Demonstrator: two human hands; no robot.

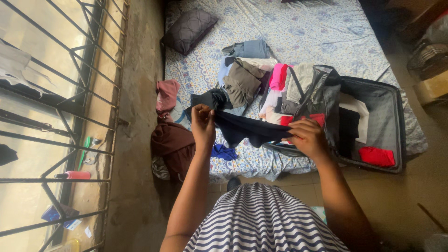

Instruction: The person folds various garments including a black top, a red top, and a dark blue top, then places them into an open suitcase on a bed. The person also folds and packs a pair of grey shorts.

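Note:
My left hand pinches one end of a dark navy garment, and my right hand grips its other end. The cloth is stretched between them above the near edge of a mattress with a blue patterned sheet. Just beyond my right hand lies an open grey suitcase with folded clothes in it, among them a red piece. A pile of loose clothes in grey, olive, pink and white sits on the sheet behind the held garment.
A dark quilted pillow lies at the mattress's far left corner. Maroon and brown clothes hang off the left edge. A barred window with a ledge holding small bottles fills the left. Boxes stand at the right.

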